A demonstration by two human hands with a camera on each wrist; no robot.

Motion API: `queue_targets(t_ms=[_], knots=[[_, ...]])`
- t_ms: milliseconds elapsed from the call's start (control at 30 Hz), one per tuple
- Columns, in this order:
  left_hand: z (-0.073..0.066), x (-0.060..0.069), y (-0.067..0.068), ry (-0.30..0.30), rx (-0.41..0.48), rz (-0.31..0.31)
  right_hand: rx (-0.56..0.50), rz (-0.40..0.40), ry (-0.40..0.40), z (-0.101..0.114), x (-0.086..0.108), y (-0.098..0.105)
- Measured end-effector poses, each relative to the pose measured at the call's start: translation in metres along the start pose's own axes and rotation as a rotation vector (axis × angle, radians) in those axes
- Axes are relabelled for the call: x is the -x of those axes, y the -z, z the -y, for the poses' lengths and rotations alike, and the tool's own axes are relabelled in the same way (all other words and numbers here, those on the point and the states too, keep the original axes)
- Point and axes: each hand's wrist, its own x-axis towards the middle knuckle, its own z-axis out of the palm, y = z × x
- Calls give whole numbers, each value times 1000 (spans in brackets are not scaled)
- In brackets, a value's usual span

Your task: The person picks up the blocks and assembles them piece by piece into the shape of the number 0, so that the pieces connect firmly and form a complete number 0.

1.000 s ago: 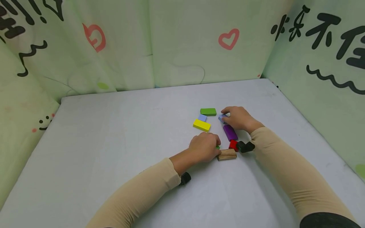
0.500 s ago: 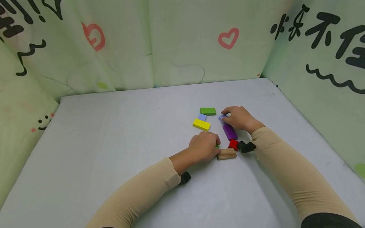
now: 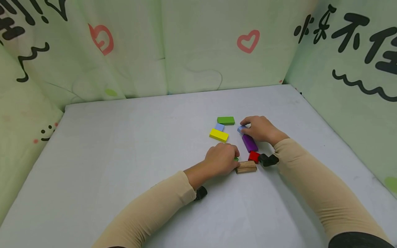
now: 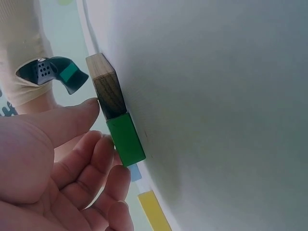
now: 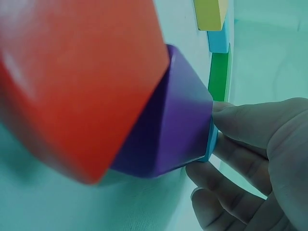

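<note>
In the head view my left hand [image 3: 221, 159] holds a small green block [image 4: 126, 139], mostly hidden under its fingers. Its thumb touches a wood-grain block [image 3: 246, 167] that abuts the green one. Farther back, my right hand [image 3: 258, 129] pinches a small light-blue block [image 3: 241, 130] between thumb and fingers. That block meets the end of a purple block [image 3: 250, 143]; in the right wrist view only a sliver of blue shows behind the purple. A red block [image 3: 254, 156] sits between the purple and wood-grain blocks.
Left of the right hand lie a long green block [image 3: 225, 120], a second light-blue block [image 3: 219, 127] and a yellow block [image 3: 219, 135]. Together the blocks make an unclosed ring on the white table [image 3: 124, 155]. Printed cloth walls [image 3: 198, 48] stand behind and at the sides.
Both hands and all blocks hold nearly the same places. Only a slight shift of the whole head view shows.
</note>
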Motion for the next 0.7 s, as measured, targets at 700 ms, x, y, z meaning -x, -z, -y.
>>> queue_targets(t_ms=[700], knots=[[0, 0, 0, 6, 0, -5, -40, 1, -3, 3, 1, 2]])
